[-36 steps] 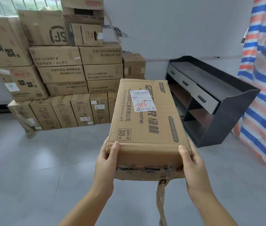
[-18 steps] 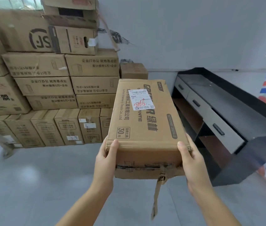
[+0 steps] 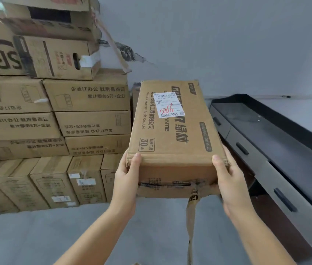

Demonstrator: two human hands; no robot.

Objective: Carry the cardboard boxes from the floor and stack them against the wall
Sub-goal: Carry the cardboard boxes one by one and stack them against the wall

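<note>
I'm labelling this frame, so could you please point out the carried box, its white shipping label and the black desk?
carried box (image 3: 176,150), head view, on its top face.
white shipping label (image 3: 168,105), head view, at its centre.
black desk (image 3: 269,131), head view, on its top surface.

— What is showing on the carried box (image 3: 176,134)?
— Its top is reading "Yantai Greenery Tools Co.,Ltd" along the left edge, with "绿林" in large characters, a boxed "30", and the ends of larger words, "GREE" and "ANTIE".
— And the white sticker (image 3: 168,105)?
— It is carrying a barcode and red handwritten digits, possibly "3766"; the small print is too fine.
— Anything on the stacked boxes (image 3: 88,96)?
— They are showing "企业IT办公 就用易点云". A bigger carton (image 3: 0,56) is bearing a round logo, apparently "SF" upside down.
</note>
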